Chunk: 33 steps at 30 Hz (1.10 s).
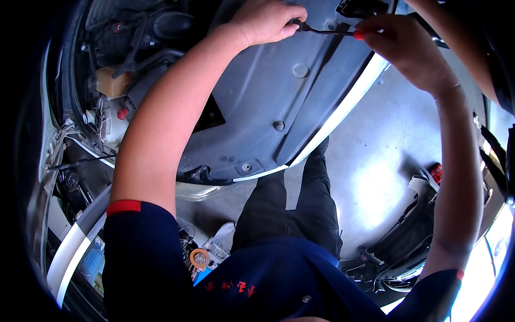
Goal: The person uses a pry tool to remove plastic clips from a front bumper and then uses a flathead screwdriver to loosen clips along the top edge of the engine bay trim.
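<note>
My left hand (267,20) reaches over an open car engine bay. Its fingers pinch the dark round head of a ratchet wrench (328,32), whose thin shaft runs right to a red grip. Around that red grip my right hand (402,50) is closed. Both hands are above a dark plastic cover panel (257,92) at the car's front. Two round plastic fasteners, a large one (300,70) and a smaller one (279,125), sit in the panel. What lies under the wrench head is hidden by my left fingers.
A white coolant tank with a red cap (122,113) and a tan block (109,82) are in the bay. The pale body edge (342,116) curves before my legs. A removed bumper (396,241) lies on the floor at right. Another bare forearm, perhaps reflected (454,44), crosses the upper right.
</note>
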Motion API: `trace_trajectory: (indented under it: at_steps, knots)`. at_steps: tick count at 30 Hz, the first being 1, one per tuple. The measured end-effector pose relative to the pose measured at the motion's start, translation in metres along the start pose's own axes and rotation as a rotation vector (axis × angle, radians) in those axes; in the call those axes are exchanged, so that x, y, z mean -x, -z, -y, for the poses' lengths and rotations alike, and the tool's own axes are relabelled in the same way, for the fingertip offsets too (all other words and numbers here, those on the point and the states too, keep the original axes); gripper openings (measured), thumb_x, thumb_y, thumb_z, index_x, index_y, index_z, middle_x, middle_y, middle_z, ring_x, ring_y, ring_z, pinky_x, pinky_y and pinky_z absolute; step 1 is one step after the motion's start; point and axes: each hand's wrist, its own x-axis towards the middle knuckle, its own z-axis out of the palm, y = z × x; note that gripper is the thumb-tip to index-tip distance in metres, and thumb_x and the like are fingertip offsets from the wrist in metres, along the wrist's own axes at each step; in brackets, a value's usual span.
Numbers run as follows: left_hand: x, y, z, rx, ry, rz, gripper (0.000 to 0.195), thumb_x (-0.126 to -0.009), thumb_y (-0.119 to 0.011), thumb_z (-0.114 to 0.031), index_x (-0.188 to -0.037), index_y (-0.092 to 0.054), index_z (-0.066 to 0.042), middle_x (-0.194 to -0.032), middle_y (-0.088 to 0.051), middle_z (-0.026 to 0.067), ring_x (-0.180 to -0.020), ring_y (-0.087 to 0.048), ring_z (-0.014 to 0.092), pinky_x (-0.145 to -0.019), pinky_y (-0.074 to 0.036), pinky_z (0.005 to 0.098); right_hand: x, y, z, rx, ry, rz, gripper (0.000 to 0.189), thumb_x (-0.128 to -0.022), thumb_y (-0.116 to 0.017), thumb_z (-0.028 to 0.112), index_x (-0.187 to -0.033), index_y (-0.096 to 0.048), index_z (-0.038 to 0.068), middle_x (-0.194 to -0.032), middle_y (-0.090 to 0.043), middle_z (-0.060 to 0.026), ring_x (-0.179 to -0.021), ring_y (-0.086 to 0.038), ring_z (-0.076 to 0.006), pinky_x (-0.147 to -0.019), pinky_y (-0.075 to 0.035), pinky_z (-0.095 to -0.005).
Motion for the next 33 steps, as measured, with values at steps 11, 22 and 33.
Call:
trace_trajectory:
  at_steps: [11, 22, 33]
  knots:
    - [-0.010, -0.006, -0.009, -0.052, 0.074, 0.073, 0.021, -0.095, -0.066, -0.027, -0.115, -0.063, -0.021, -0.094, -0.073, 0.0055, -0.088, -0.071, 0.029, -0.077, -0.056, 0.0439, 0.061, -0.086, 0.003, -0.490, -0.267, -0.290, 0.025, -0.098, -0.065, 0.013, -0.119, -0.075, 0.005, -0.087, -0.076, -0.0092, -0.073, -0.068, -0.0125, -0.073, -0.056, -0.0291]
    - [0.003, -0.026, -0.036, -0.123, 0.187, -0.017, 0.023, -0.093, -0.063, -0.025, -0.114, -0.059, -0.016, -0.098, -0.073, 0.0087, -0.099, -0.071, 0.030, -0.084, -0.057, 0.0458, 0.088, -0.136, 0.012, -0.500, -0.170, -0.395, 0.033, -0.098, -0.065, 0.007, -0.132, -0.065, 0.005, -0.117, -0.075, -0.0160, -0.099, -0.075, -0.0243, -0.086, -0.058, -0.0330]
    - [0.115, -0.044, -0.125, 0.122, 0.361, -0.451, 0.024, -0.089, -0.070, -0.018, -0.109, -0.057, -0.013, -0.080, -0.070, 0.0100, -0.074, -0.070, 0.034, -0.064, -0.055, 0.0452, 0.158, -0.107, 0.040, -0.448, -0.041, -0.278, 0.036, -0.093, -0.065, -0.002, -0.127, -0.070, 0.008, -0.089, -0.069, -0.0122, -0.074, -0.068, -0.0245, -0.068, -0.054, -0.0340]
